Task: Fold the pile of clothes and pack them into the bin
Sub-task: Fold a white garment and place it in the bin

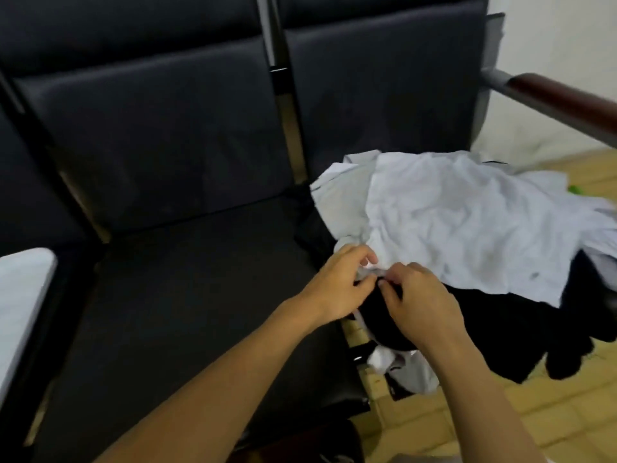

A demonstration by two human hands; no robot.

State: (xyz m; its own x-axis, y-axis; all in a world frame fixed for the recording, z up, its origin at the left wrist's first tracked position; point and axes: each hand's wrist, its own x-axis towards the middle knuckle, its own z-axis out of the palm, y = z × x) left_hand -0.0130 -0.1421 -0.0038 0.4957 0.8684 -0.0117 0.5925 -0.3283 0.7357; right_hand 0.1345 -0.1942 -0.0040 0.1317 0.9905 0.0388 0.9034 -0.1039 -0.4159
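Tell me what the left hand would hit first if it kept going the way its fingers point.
Likely the white garment: the left hand already pinches its near edge, fingers aimed up-right into the pile.

Clothes pile [467, 228] on right seat [334, 128] — left seat [187, 295] beside it (armrest [561, 98] behind), hands at pile's near edge

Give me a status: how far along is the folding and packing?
Done: nothing visibly folded; the pile lies crumpled on the right seat, black clothes under it. In hand: left hand and right hand both have a grip on the near edge of the white garment. Left: all the folding and packing. The middle seat could serve for folding. A white object at far left may be the bin; unclear.
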